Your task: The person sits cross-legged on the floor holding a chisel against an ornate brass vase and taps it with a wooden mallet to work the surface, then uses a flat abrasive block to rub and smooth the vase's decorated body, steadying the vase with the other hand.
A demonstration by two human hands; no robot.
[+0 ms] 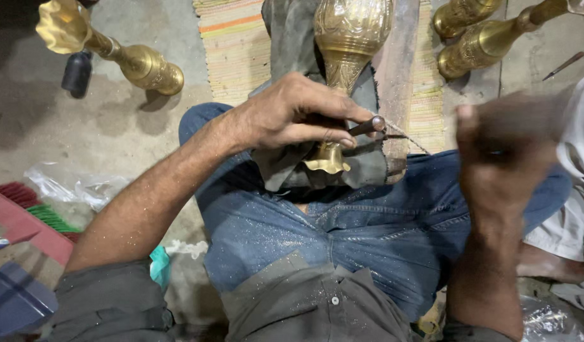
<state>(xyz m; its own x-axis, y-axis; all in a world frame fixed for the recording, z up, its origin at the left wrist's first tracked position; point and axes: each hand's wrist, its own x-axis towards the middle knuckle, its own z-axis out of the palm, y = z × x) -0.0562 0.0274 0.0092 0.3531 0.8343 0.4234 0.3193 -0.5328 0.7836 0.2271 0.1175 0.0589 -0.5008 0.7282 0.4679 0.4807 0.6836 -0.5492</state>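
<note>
Head view, looking down on a seated person at metalwork. Blue jeans point(342, 234), flecked with bright metal dust, fill the lower centre of the frame, with a grey shirt point(304, 307) below them. A striped woven mat point(238, 47) lies on the concrete floor point(114, 120) at upper centre. On the lap, a brass vase point(350, 38) lies lengthwise over a grey cloth point(292, 31) and beside a wooden plank point(394, 69); its body points toward the top of the frame and its flared foot point(327, 161) toward the person. The left hand point(292, 114), centre frame, rests over the vase's narrow neck, fingers closed together around a slim dark punch tool point(366, 126) whose rounded end juts out to the right. The right hand point(501, 152), at right, is raised and motion-blurred; it appears curled into a fist, but whether it grips anything cannot be told. A second brass vase point(114, 54) lies on the floor at upper left, with a small black object point(76, 73) just beside it. Two further brass vases point(488, 38) lie at upper right, and near them a thin loose tool point(563, 65). Crumpled clear plastic point(76, 187) and a red box point(25, 228) occupy the lower left.
</note>
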